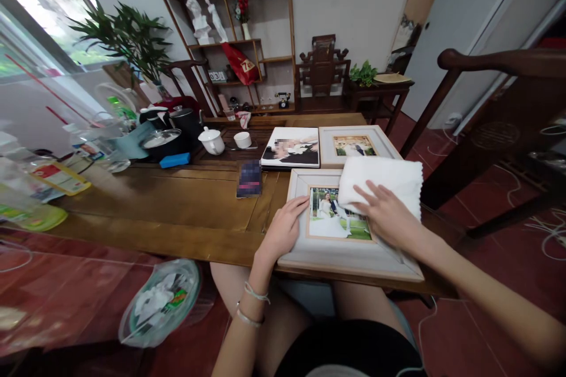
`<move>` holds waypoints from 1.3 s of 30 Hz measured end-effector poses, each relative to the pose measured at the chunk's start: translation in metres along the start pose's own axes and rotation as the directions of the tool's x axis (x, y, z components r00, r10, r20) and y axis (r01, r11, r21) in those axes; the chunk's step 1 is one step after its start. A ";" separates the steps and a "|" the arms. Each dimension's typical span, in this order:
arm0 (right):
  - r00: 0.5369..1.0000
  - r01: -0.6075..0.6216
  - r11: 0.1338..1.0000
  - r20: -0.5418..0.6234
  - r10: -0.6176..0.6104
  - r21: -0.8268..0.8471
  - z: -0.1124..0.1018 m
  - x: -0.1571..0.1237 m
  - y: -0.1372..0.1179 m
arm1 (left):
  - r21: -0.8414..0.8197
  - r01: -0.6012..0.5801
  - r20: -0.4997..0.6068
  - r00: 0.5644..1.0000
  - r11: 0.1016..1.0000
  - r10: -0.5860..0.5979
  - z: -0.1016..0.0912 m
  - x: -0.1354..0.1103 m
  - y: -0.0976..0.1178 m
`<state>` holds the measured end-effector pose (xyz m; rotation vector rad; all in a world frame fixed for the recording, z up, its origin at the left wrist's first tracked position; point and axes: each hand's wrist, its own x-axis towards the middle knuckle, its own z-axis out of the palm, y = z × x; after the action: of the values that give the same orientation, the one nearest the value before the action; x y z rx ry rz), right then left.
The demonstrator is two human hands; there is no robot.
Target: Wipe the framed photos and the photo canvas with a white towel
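A pale picture frame [295,247] with a photo of a couple outdoors lies flat at the table's near edge. My left hand [285,228] rests on its left side, fingers stretched out together, fingertips by the photo's edge. My right hand [385,210] lies on a folded white cloth [393,179], fingers spread over it. The cloth covers the frame's upper right part and hides a corner of the photo. Just behind lies a second pale frame [327,147], partly under the cloth. Beside that is a photo album or panel [289,147] with a couple on it.
A dark phone-like object [249,179] lies left of the frames on the wooden table [194,206]. Farther left stand a white lidded cup [212,141], a small white cup [242,140], a blue block [174,160] and several bottles. A lined waste bin [192,283] is below; a wooden chair [481,106] stands right.
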<state>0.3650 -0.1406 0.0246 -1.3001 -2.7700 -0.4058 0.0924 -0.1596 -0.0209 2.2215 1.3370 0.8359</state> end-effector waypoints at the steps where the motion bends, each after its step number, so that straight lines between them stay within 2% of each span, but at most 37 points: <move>1: 0.999 0.031 0.999 0.042 -0.032 0.027 -0.006 -0.005 -0.012 | -0.001 0.002 -0.001 1.000 1.000 -0.002 0.000 0.000 0.000; 4: 0.974 0.158 0.973 0.138 -0.182 0.165 -0.031 -0.028 -0.046 | -0.002 0.001 -0.004 1.000 1.000 -0.001 0.000 0.001 0.001; 6: 0.954 0.219 0.940 0.145 -0.263 0.260 -0.047 -0.043 -0.062 | -0.005 -0.001 -0.003 1.000 1.000 0.001 0.000 0.001 0.001; 8: 0.952 0.226 0.920 0.129 -0.278 0.320 -0.053 -0.052 -0.070 | -0.011 -0.002 -0.001 1.000 1.000 0.002 0.000 0.001 0.001; 10: 0.966 0.183 0.928 0.116 -0.231 0.325 -0.049 -0.052 -0.070 | -0.014 -0.005 -0.003 1.000 1.000 0.005 -0.001 0.001 0.001; 13: 0.989 0.079 0.971 0.106 -0.105 0.225 -0.029 -0.036 -0.056 | -0.013 -0.008 -0.008 1.000 1.000 0.008 0.000 0.001 0.000; 17: 0.999 -0.030 0.997 0.029 0.028 0.073 -0.004 -0.005 -0.017 | -0.010 -0.005 -0.002 1.000 1.000 0.005 0.001 0.000 -0.002; 20: 0.989 -0.145 0.989 -0.042 0.144 -0.022 0.006 0.012 0.008 | -0.018 -0.005 -0.006 1.000 1.000 0.004 0.001 0.000 -0.002; 22: 0.984 -0.176 0.982 -0.024 0.174 -0.065 0.008 0.017 0.011 | -0.025 -0.001 -0.009 1.000 1.000 0.001 0.001 0.000 -0.001; 25: 0.991 -0.101 0.994 0.077 0.105 -0.052 -0.001 0.012 -0.008 | -0.032 0.002 -0.014 1.000 0.999 -0.002 0.001 0.000 -0.001; 29: 0.974 0.050 0.989 0.214 -0.079 0.140 -0.035 -0.018 -0.053 | -0.036 -0.011 -0.021 1.000 0.999 0.011 0.001 0.001 -0.002; 31: 0.951 0.144 0.944 0.222 -0.215 0.297 -0.054 -0.033 -0.070 | -0.035 -0.015 -0.020 1.000 0.999 0.014 0.001 0.001 -0.002; 33: 0.931 0.217 0.872 0.176 -0.320 0.439 -0.064 -0.044 -0.078 | -0.033 -0.015 -0.017 1.000 0.999 0.014 0.001 0.001 -0.002; 36: 0.935 0.236 0.828 0.112 -0.336 0.509 -0.057 -0.045 -0.075 | -0.027 -0.012 -0.015 1.000 1.000 0.011 0.001 0.002 -0.002; 39: 0.969 0.183 0.901 0.082 -0.233 0.394 -0.031 -0.031 -0.060 | -0.021 -0.011 -0.012 1.000 1.000 0.011 0.001 0.001 -0.002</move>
<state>0.3374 -0.2081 0.0371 -0.9713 -2.8990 0.2193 0.0921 -0.1575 -0.0225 2.2132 1.3166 0.8642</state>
